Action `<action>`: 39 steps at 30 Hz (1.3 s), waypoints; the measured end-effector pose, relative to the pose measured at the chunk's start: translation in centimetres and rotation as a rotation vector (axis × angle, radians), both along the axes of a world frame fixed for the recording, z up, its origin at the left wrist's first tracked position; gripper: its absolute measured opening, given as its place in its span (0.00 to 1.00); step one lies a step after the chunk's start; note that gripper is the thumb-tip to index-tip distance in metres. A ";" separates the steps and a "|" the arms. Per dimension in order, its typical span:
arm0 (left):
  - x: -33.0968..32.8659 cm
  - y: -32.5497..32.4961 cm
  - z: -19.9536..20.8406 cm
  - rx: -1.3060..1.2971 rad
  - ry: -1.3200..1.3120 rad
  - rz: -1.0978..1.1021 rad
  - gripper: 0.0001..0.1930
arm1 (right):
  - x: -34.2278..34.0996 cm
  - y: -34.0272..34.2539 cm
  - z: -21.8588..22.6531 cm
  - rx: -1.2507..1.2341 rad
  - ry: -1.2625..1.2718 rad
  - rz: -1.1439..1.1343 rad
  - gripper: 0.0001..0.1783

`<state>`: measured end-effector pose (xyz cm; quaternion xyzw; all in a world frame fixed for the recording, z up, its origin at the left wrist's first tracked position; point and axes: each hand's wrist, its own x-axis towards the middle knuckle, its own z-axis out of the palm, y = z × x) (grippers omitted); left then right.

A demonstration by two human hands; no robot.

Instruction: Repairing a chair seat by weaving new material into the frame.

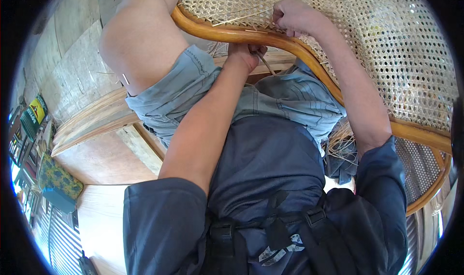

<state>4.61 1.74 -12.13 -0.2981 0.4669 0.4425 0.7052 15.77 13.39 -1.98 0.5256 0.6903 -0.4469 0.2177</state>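
A woven cane panel (367,43) with an open-hole pattern lies at the upper right, bordered by a curved, varnished wooden rail (217,33). Over the panel, my right hand (296,17) is closed with its fingers bent down at the weave beside the rail; what they grip is hidden. Below the rail's underside, my left hand (245,55) is curled shut around a thin brownish strand (267,65) that sticks out toward my lap. The rail hides part of its fingers. Loose pale cane strands (241,18) lie across the panel just left of my right hand.
A second cane-panelled curved part (419,171) is at the lower right. Loose cane strands (344,142) bunch beside my right thigh. To the left are wooden boards (96,120), a green and yellow packet (35,114) and a camouflage-patterned item (59,176).
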 end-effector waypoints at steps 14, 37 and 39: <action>0.6 1.2 0.3 0.144 -0.197 0.031 0.08 | 4.1 -3.7 -3.7 0.575 0.447 0.131 0.06; -0.1 0.2 -4.0 0.394 -0.411 0.030 0.14 | 4.9 -4.0 -2.9 0.440 0.533 0.113 0.08; 0.0 0.4 -3.2 0.356 -0.362 0.006 0.14 | 4.8 -3.9 -2.9 0.448 0.469 0.151 0.09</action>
